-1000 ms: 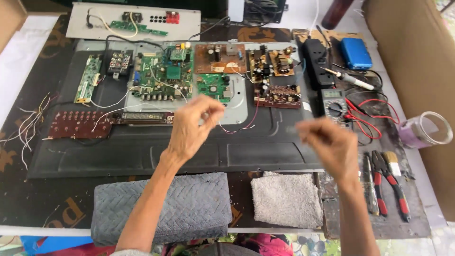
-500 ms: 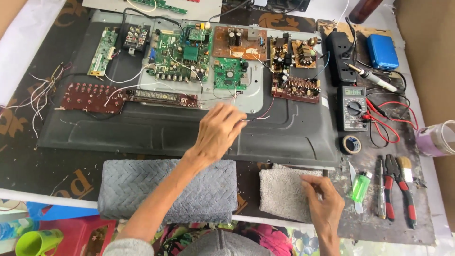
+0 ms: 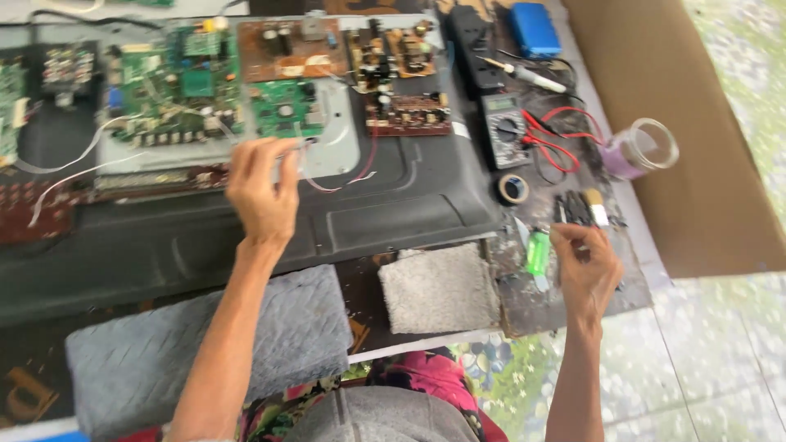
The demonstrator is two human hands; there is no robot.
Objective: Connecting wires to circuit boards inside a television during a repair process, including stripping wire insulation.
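Beside the green lighter (image 3: 537, 253), right hand (image 3: 585, 270) curls loosely; left hand (image 3: 262, 190) pinches wires (image 3: 332, 185).

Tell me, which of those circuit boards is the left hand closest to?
The small green board on the grey metal plate. The left hand holds thin wires just below it, while the brown boards lie farther right and the big green board farther left.

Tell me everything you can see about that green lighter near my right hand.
The green lighter is a small, slim stick of translucent bright-green plastic, with a pale tip toward the near end. It lies flat, roughly lengthwise toward you, on the dark, stained board, just right of the grey cloth pad. Your right hand is beside it, fingertips close; whether they touch it is unclear. Motion blur hides finer detail.
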